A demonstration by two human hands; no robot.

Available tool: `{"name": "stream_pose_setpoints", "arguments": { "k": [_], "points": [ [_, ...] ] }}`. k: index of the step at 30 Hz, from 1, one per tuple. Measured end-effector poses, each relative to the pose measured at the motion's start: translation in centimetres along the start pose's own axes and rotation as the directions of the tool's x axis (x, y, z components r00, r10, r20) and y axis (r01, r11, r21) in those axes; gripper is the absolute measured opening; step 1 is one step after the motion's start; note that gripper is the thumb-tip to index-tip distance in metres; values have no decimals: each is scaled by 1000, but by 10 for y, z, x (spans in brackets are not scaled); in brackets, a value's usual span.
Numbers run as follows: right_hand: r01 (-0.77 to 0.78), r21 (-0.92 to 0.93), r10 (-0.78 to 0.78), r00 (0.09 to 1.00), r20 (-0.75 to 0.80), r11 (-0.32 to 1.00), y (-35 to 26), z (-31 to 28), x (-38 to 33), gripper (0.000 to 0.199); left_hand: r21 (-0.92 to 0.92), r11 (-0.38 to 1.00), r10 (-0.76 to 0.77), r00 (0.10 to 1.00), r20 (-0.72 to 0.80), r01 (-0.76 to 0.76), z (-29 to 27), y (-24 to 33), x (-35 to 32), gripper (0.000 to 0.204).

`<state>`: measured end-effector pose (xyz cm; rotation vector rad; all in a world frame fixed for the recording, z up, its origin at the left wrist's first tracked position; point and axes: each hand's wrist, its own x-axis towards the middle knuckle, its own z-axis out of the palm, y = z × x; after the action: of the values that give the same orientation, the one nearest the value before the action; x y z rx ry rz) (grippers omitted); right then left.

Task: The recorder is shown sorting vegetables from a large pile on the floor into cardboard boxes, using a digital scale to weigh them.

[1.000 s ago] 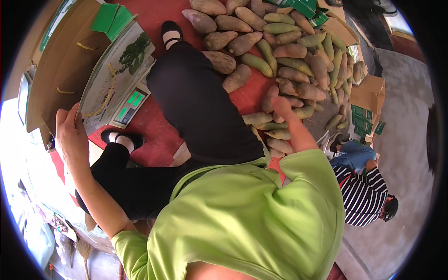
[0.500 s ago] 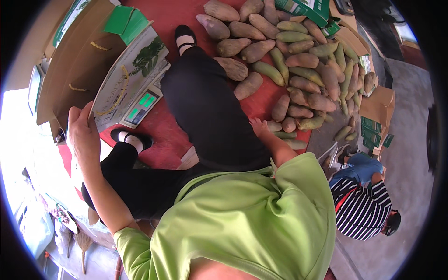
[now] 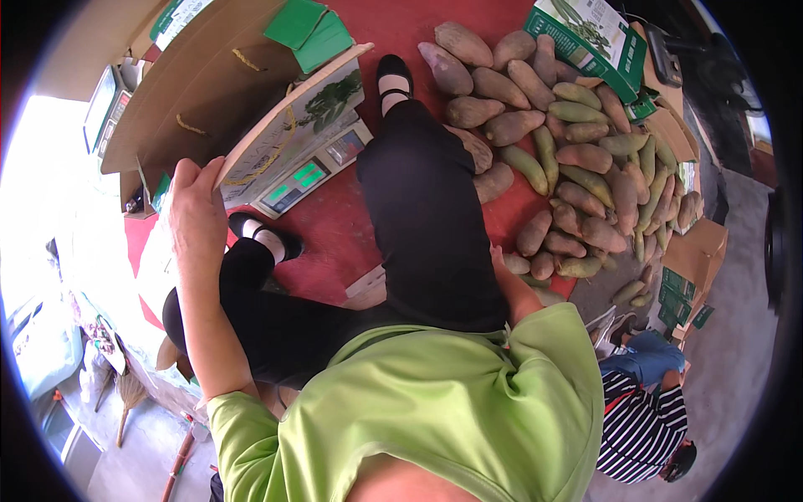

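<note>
At the upper left stands an open cardboard box point(image 3: 180, 92) with yellow rope handles and a green flap. My left hand point(image 3: 196, 205) has its fingers wrapped over the corner of the box's printed side panel point(image 3: 293, 125). That panel leans over a digital scale point(image 3: 305, 180) with a lit green display, hiding part of it. My right hand point(image 3: 500, 259) is low beside my knee, near the edge of a heap of large, long brownish-pink and green tubers or fruits point(image 3: 577, 197). My leg hides most of its fingers.
The heap spreads over a red mat point(image 3: 335, 243). Green and white cartons point(image 3: 594, 42) stand at the far right, with another opened carton point(image 3: 698, 259) below them. A person in a striped top point(image 3: 644, 418) sits at the lower right. A broom point(image 3: 130, 397) lies lower left.
The whole view has shifted, so the box, scale and heap sit farther right. My left hand stays on the panel. The fingers of my right hand, visible before, are now mostly behind my leg.
</note>
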<state>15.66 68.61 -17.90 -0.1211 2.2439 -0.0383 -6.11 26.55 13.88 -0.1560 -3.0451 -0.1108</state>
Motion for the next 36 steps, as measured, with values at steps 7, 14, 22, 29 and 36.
{"name": "stream_pose_setpoints", "arguments": {
  "k": [7,14,22,29,36],
  "points": [
    [-4,-4,3,991,-137,1000,11,-16,6,33,18,1000,-10,1000,7,10,-4,-2,-2,25],
    [124,720,496,644,-582,683,68,-88,15,35,-42,999,26,999,-32,-27,1,-2,-1,28],
    [688,515,338,390,-856,511,5,-302,-29,37,-8,1000,15,1000,-17,-15,-3,-3,-3,31],
    [984,23,111,3,-994,175,-99,-453,-98,39,-12,1000,-12,999,50,13,-8,-1,-2,26],
    [995,-89,-264,-100,-959,-55,-222,-496,-82,37,-11,1000,-4,999,49,4,-8,-5,-4,23]
  ]
}}
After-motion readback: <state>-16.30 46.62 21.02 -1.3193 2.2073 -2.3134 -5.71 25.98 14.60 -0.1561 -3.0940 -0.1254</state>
